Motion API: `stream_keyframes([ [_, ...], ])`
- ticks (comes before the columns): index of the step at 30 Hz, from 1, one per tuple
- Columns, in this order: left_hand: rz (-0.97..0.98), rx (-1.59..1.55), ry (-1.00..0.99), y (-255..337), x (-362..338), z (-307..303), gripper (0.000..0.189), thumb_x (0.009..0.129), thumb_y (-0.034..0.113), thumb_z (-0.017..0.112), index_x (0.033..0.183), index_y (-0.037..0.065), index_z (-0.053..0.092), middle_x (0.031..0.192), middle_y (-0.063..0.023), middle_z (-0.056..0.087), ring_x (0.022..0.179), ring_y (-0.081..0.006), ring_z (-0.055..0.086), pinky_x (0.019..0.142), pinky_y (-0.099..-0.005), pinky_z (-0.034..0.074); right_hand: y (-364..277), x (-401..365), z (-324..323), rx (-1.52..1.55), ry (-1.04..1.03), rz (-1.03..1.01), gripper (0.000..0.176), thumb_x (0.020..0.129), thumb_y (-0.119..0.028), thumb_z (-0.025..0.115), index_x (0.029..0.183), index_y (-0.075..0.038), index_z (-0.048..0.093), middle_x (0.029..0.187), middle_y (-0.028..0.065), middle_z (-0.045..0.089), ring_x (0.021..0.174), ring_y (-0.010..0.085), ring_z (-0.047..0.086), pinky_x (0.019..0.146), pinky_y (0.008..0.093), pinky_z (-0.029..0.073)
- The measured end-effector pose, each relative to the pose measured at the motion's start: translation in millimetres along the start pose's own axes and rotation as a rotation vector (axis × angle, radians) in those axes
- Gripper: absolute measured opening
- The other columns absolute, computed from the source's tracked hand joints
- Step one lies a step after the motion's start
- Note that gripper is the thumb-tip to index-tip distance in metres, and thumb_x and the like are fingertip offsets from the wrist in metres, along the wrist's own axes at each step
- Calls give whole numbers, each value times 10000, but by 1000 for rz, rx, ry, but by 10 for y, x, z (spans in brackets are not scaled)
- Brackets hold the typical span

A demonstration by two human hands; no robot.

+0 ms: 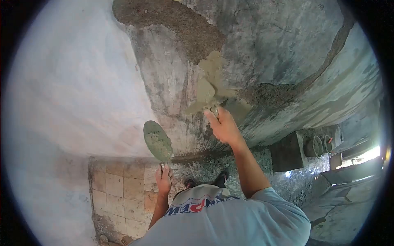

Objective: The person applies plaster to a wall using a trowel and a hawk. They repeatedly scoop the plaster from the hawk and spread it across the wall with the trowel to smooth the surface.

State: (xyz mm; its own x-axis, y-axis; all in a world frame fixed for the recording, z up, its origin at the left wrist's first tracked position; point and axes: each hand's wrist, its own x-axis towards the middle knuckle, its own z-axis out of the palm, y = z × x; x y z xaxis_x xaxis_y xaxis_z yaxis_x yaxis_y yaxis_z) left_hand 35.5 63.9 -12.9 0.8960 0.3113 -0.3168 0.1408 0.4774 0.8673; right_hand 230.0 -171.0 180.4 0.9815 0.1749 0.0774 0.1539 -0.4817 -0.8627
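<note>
My left hand [164, 180] is closed round the short handle of an oval trowel [149, 130], held out flat with grey-green mortar [161, 146] on its blade. Up at the wall, my right hand [223, 127] grips the handle of a smaller trowel [205, 91]. Its mortar-coated blade lies against or very near the wall, over a patch of wet mortar [213, 65]. Because the blade and patch share one colour, the blade's edge is hard to make out. Rough brown bare strips [184, 30] run above and to the right of the patch.
The wall [262, 45] is worn grey plaster, with a whitish section [90, 69] on the left. Square tiles [123, 192] cover the floor at lower left; rubble [287, 188] lies to the right. A concrete block structure [287, 151] with round wire-handled containers [316, 145] stands at right.
</note>
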Motion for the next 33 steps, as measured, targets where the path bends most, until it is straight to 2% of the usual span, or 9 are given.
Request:
stream_keyframes([
  [4, -54, -37, 20, 149, -59, 114, 184, 1052, 246, 573, 929, 141, 484, 702, 47, 430, 543, -57, 414, 446, -231, 335, 177, -176, -53, 14, 67, -70, 432, 1039, -379, 563, 1012, 51, 580, 810, 284, 631, 794, 511, 608, 692, 519, 466],
  [6, -58, -57, 25, 112, -98, 100, 177, 1049, 247, 576, 937, 141, 489, 712, 46, 436, 560, -55, 421, 452, -229, 342, 106, -201, -110, -77, 168, -180, 414, 1047, -364, 543, 1076, 46, 586, 833, 295, 644, 837, 523, 621, 712, 536, 477],
  [8, -36, -93, 40, 29, -88, 69, 172, 1048, 246, 576, 940, 142, 491, 720, 46, 441, 570, -53, 424, 453, -228, 344, -235, -146, -268, -257, 289, -379, 410, 1054, -359, 522, 1142, 35, 593, 864, 305, 660, 881, 532, 631, 734, 557, 489],
  [11, -36, -21, 56, -123, -44, -50, 158, 1049, 238, 569, 947, 144, 492, 719, 45, 444, 566, -54, 417, 453, -229, 340, -607, -38, -475, -463, 162, -231, 422, 1058, -375, 506, 1171, 19, 605, 878, 305, 676, 882, 528, 646, 769, 581, 503],
  [14, -53, -70, -11, -91, -66, -52, 154, 1049, 235, 568, 952, 144, 492, 721, 44, 450, 566, -57, 418, 456, -229, 340, -588, 26, -508, -560, 220, -269, 419, 1058, -381, 503, 1167, 7, 617, 835, 294, 682, 849, 522, 659, 773, 595, 517],
  [15, -89, -45, -11, -100, -53, -71, 146, 1049, 235, 568, 972, 143, 486, 722, 42, 450, 570, -57, 423, 457, -229, 343, -663, 10, -544, -521, 155, -196, 394, 1058, -370, 505, 1156, -6, 621, 816, 287, 683, 843, 518, 666, 757, 586, 531],
  [21, -119, -56, 82, -165, -6, -37, 139, 1046, 241, 577, 1008, 146, 484, 713, 36, 443, 548, -61, 416, 440, -235, 333, -407, 5, -532, -579, 187, -171, 411, 1056, -361, 512, 1129, 24, 633, 807, 287, 682, 846, 521, 665, 727, 567, 538],
  [27, -135, -30, 54, 1, -38, 8, 143, 1051, 254, 564, 977, 149, 500, 705, 34, 440, 527, -73, 413, 433, -239, 325, -177, -15, -339, -497, 226, -146, 492, 1061, -387, 480, 1205, 61, 623, 940, 323, 687, 931, 536, 651, 820, 572, 523],
  [33, -104, 1, 41, 104, -62, 63, 185, 1053, 258, 562, 923, 146, 492, 676, 42, 425, 519, -72, 414, 426, -243, 320, 198, -17, -14, -315, 183, -23, 567, 1073, -416, 443, 1360, 63, 544, 1076, 348, 674, 1062, 565, 611, 921, 572, 495],
])
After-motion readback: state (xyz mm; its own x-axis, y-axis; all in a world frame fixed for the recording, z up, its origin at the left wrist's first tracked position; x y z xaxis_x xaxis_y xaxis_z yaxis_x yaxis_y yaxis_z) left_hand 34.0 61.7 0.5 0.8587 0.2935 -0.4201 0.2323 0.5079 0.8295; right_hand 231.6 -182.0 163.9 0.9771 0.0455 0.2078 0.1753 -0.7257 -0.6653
